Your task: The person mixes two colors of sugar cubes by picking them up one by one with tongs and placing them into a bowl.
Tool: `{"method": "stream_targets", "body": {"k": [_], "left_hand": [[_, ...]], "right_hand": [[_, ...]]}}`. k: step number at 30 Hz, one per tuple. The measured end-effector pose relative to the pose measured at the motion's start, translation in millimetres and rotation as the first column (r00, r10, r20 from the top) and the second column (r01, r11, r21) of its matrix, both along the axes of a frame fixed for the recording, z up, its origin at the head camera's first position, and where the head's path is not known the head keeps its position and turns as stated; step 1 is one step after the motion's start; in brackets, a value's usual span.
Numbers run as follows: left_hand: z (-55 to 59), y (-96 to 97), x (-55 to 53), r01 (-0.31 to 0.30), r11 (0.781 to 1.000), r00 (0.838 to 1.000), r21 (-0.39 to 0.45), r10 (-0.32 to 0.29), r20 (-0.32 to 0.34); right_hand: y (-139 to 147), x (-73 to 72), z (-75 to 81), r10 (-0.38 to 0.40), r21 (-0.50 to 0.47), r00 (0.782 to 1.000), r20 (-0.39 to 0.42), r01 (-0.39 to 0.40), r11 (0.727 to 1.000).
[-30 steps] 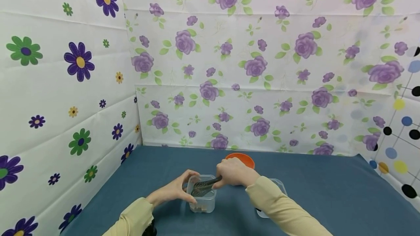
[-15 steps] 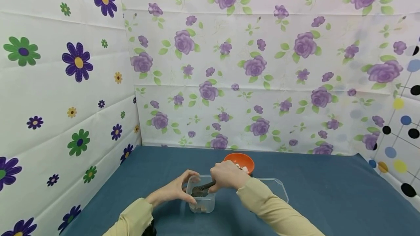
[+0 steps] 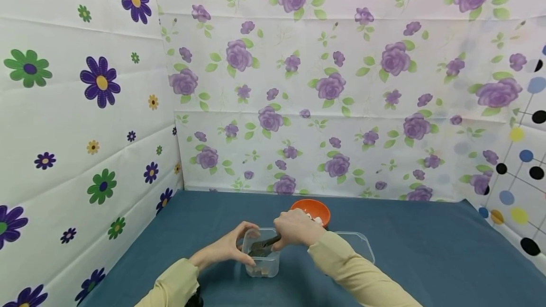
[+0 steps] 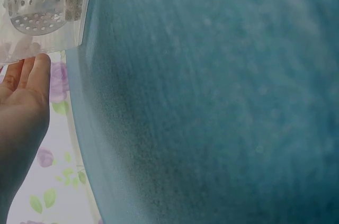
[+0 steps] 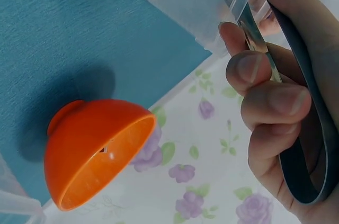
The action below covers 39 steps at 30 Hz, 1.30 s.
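Observation:
My left hand (image 3: 226, 248) holds a clear plastic container (image 3: 263, 268) from its left side, thumb near the front and fingers toward the back. In the left wrist view, small brownish block-like pieces (image 4: 73, 4) lie inside it, beside the perforated end of a pair of metal tongs (image 4: 38, 23). My right hand (image 3: 297, 226) grips these tongs, which reach down into the container at a slant. The right wrist view shows the fingers curled round the tongs' handle (image 5: 296, 179), its bend near the palm. The pieces are blurred through the plastic.
Behind my right hand stands an orange bowl (image 3: 310, 205) with several whitish pieces (image 3: 317, 221) in it. A second clear plastic container (image 3: 370, 250) is partly hidden by my right sleeve. Blue cloth (image 3: 418, 250) covers the table, with flowered sheets (image 3: 362, 141) at the back and sides.
Over the second, my right hand has shifted slightly left and the tongs have gone deeper into the container. Whitish pieces in the bowl have come into view. The left hand stays in place.

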<state>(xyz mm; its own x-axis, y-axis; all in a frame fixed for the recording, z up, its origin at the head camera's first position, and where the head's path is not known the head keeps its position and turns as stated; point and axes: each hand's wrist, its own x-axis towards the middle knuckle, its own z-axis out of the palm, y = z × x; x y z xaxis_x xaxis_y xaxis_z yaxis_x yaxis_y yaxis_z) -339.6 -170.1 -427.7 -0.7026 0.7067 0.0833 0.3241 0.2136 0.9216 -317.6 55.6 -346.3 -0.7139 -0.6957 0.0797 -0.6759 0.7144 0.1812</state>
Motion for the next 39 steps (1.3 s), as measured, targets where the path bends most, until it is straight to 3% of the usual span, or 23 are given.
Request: {"method": "stream_targets", "body": {"k": [9, 18, 32, 39], "left_hand": [[0.9, 0.3, 0.7, -0.007, 1.000, 1.000, 0.003, 0.007, 0.002], [0.4, 0.5, 1.4, -0.001, 1.000, 1.000, 0.009, 0.001, 0.004], [1.6, 1.2, 2.1, -0.032, 0.999, 0.999, -0.006, 0.032, 0.013], [-0.9, -0.1, 0.3, -0.017, 1.000, 1.000, 0.002, 0.017, 0.011]], "right_hand": [[-1.6, 0.1, -0.9, 0.018, 0.030, 0.998, -0.053, -0.017, 0.999], [5.5, -1.5, -0.3, 0.036, -0.017, 0.999, -0.007, -0.036, 0.999], [40.3, 1.1, 17.9, 0.058, -0.135, 0.998, 0.001, -0.057, 0.989], [57.7, 2.9, 28.3, 0.090, -0.191, 0.996, 0.000, -0.088, 0.978]]}}
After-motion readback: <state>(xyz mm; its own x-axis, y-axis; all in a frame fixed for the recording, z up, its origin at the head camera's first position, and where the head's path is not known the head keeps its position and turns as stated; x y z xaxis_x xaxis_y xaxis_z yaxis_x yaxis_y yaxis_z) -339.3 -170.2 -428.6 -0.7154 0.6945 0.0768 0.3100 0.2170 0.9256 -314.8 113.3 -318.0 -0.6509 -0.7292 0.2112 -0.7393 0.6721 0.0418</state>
